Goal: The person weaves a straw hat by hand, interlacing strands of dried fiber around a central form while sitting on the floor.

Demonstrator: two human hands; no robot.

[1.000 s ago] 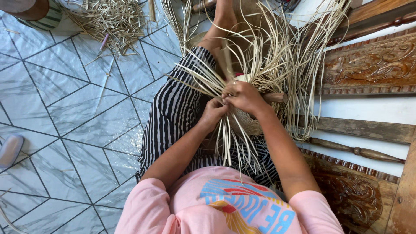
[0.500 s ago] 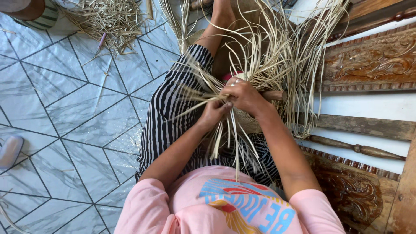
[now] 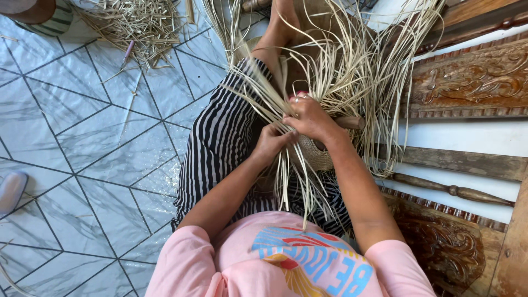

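Pinching pale straw strands (image 3: 330, 82) over the lap, left hand (image 3: 269, 144) and right hand (image 3: 311, 118) both close fingers on them, likely keeping tension; the woven basket base (image 3: 316, 154) sits beneath the right wrist.

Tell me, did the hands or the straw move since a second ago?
Hardly. The left hand and right hand stay pressed together at the same spot on the lap, both still pinching the pale straw strips above the woven piece. Only the loose strip ends shifted a little. The scrap pile on the tiled floor and the carved wooden furniture stayed put.
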